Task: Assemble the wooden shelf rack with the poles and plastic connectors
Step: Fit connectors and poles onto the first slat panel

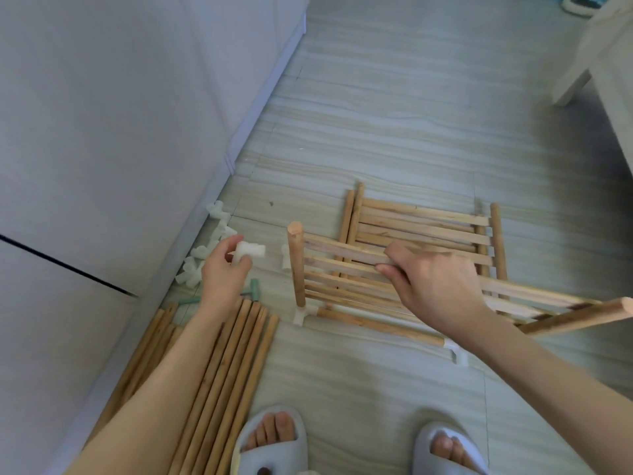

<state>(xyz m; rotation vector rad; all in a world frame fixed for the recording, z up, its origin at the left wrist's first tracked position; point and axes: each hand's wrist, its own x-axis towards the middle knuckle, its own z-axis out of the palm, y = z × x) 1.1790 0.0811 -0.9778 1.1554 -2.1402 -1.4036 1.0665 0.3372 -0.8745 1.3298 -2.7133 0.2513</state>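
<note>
My right hand (428,286) grips a slat of a wooden slatted shelf panel (346,269) and holds it tilted up off the floor. The panel's left pole (296,265) stands upright in a white plastic connector (301,315); a floor pole (376,325) runs from it to another white connector (455,349). My left hand (224,269) pinches a white plastic connector (249,252) just left of the pole's top. A second slatted panel (424,228) lies flat behind. Several loose poles (219,378) lie by my left forearm.
Several white connectors (202,255) are scattered along the base of a grey sofa (120,132) on the left. Green parts (253,289) lie under my left hand. My feet in slippers (270,440) stand on the tiled floor; a white furniture leg (572,87) is far right.
</note>
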